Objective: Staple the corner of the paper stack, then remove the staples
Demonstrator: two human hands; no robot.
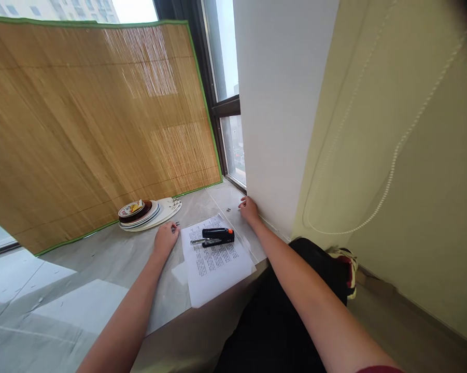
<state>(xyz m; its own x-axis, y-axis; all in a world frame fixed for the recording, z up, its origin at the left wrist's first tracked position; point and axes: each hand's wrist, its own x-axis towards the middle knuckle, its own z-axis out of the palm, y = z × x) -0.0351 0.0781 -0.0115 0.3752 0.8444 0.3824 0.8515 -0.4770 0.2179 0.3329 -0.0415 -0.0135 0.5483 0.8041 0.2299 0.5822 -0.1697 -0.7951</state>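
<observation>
A black stapler point(218, 236) with an orange-red button lies on printed sheets of paper point(206, 285), its metal arm pointing left. My left hand point(166, 238) rests on the ledge just left of the paper, fingers loosely bent and apparently holding nothing. Small grey metal bits point(177, 224) lie at its fingertips, partly hidden. To the right of the paper, against the wall corner, my right hand point(249, 210) rests with its fingers apart and nothing in them. Between it and the paper are small metal pieces point(228, 210), perhaps staples.
Stacked plates point(151, 217) stand at the back left, before a bamboo mat point(101, 119) leaning on the window. A white wall pillar point(280, 103) rises at the right. The marble-look ledge point(171, 305) ends near my body. A beaded blind chain point(392, 166) hangs further right.
</observation>
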